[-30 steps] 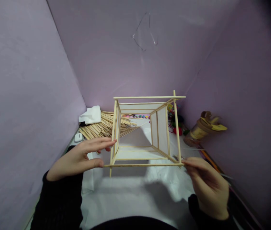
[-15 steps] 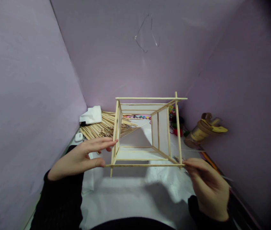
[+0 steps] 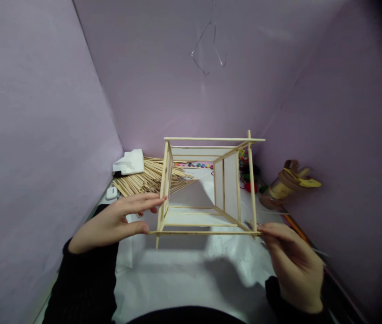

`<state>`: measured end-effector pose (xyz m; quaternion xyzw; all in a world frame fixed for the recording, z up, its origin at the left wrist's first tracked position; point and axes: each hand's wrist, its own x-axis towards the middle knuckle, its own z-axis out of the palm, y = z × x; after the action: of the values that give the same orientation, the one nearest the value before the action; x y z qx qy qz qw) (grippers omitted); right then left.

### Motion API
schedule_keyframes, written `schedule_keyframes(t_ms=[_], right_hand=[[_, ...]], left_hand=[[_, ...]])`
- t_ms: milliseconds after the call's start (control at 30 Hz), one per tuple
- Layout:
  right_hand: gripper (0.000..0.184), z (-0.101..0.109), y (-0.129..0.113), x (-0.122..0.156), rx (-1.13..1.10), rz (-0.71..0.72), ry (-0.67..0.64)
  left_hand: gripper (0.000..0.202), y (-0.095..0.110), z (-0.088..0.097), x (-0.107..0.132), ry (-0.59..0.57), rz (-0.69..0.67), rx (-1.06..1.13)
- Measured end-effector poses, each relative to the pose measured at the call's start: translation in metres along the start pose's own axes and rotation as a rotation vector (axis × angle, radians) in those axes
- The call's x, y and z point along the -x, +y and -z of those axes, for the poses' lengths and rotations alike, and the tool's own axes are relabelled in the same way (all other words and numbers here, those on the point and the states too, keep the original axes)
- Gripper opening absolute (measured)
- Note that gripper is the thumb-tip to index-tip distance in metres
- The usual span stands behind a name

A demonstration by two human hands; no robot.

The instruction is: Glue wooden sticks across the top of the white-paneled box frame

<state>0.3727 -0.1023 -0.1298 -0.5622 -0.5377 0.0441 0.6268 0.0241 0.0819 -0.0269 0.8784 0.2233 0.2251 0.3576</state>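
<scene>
A box-shaped frame of thin wooden sticks (image 3: 204,233) is held up in front of me, its open side toward me. White panels (image 3: 230,184) line several of its inner sides, and some stick ends stick out past the corners. My left hand (image 3: 113,222) steadies its left side: long fingers lie against the upright stick, and the thumb tip presses the left end of the lower front stick. At the lower right corner, my right hand (image 3: 294,265) pinches that stick's other end between thumb and fingers.
Behind the frame, a pile of loose wooden sticks (image 3: 143,177) lies beside a folded white cloth or tissue (image 3: 130,162) and a small white case (image 3: 111,193). A tan-and-yellow cup-like holder (image 3: 280,184) stands at right. A bent wire (image 3: 207,49) hangs on the purple wall.
Almost nothing differs; the frame and both hands sit a few pixels further right in view. Both hands keep the same contact with the frame.
</scene>
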Motion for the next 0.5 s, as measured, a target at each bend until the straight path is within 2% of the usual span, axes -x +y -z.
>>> schedule_keyframes(t_ms=[500], right_hand=[[0.02, 0.0011, 0.0029, 0.0031, -0.032, -0.051, 0.009]], left_hand=[[0.06, -0.0012, 0.0016, 0.0018, -0.043, -0.046, -0.058]])
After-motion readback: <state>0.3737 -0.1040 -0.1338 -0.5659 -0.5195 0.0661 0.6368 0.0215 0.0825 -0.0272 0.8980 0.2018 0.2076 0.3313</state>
